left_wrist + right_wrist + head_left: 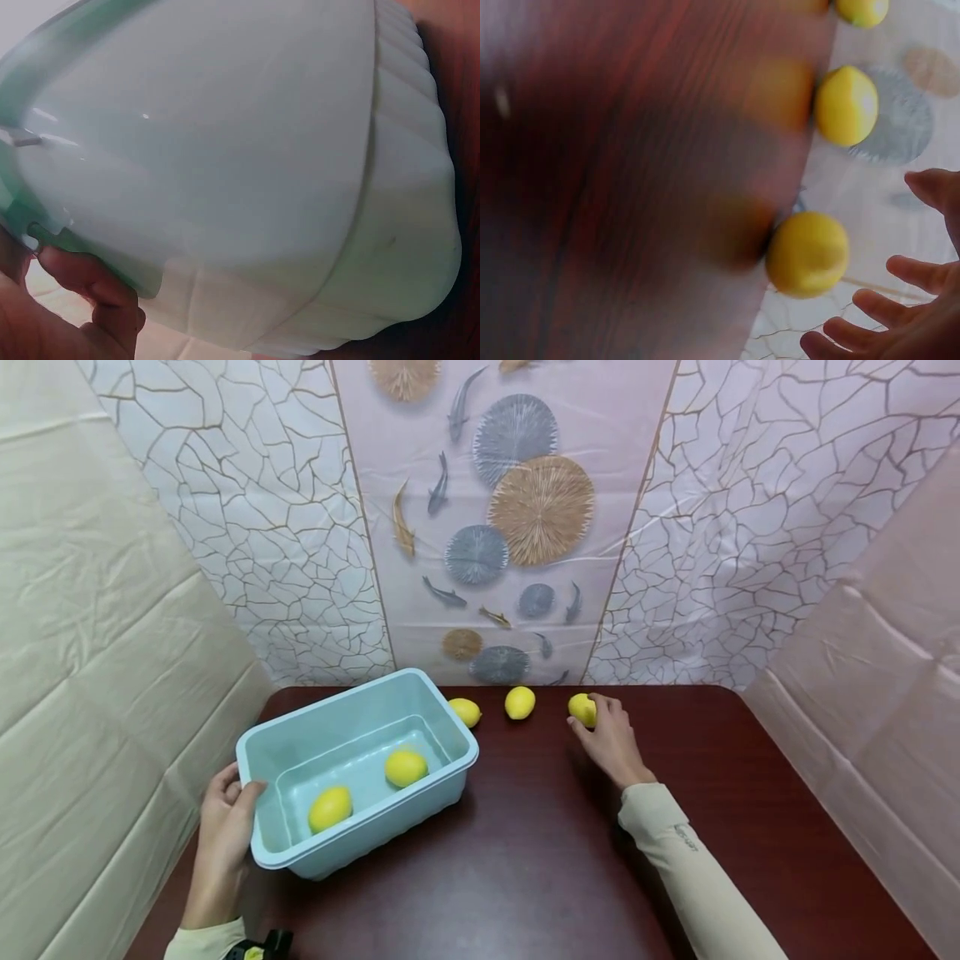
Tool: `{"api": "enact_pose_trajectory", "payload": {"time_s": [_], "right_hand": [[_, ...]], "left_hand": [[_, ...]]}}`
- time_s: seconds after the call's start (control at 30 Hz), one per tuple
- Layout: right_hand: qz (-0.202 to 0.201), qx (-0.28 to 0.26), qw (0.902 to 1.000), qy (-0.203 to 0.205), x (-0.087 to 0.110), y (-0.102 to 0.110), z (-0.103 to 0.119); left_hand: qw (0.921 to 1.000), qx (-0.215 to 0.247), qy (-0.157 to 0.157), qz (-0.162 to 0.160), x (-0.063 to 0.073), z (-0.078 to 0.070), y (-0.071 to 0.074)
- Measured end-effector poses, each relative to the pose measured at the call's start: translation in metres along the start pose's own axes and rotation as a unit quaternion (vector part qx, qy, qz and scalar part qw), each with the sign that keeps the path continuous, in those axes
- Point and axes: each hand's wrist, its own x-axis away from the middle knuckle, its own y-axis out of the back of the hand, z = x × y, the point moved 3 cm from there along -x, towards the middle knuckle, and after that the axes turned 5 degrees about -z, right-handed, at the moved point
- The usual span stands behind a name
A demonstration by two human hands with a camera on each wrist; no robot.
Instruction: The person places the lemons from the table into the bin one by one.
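Note:
At the left, my left hand (223,827) grips the rim of a light blue plastic bin (390,825), thumb on the inner side. Two lemons (330,808) lie on the bin's floor, well apart. The left wrist view is mostly the bin's pale wall (225,165), with curled fingers at its rim. My right hand (611,739) reaches over the rightmost loose lemon (580,709), thumb and fingers either side of it. In the right wrist view those fingers are spread, with a gap between them and this lemon (808,255).
A second loose lemon (520,702) sits left of it near the table's back edge. Another lemon (464,712) lies beside the bin's right end, partly hidden by it. A patterned cloth (502,527) hangs behind the dark red table (540,860), with pale cloth walls on both sides.

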Motion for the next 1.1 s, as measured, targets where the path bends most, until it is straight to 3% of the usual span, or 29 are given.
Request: {"api": "enact_pose_trajectory", "payload": {"time_s": [0.33, 0.7, 1.1], "right_hand": [[0.020, 0.042, 0.9989, 0.003, -0.031, -0.008, -0.016], [0.020, 0.075, 0.9970, -0.001, -0.031, -0.026, -0.030], [0.031, 0.071, 0.9969, -0.012, -0.038, -0.031, -0.032]], "left_hand": [[1.0000, -0.004, 0.002, 0.006, -0.003, -0.003, -0.004], [0.9997, 0.002, -0.003, 0.026, -0.001, 0.001, 0.000], [0.9996, 0.008, 0.001, 0.029, -0.002, 0.003, 0.004]]}}
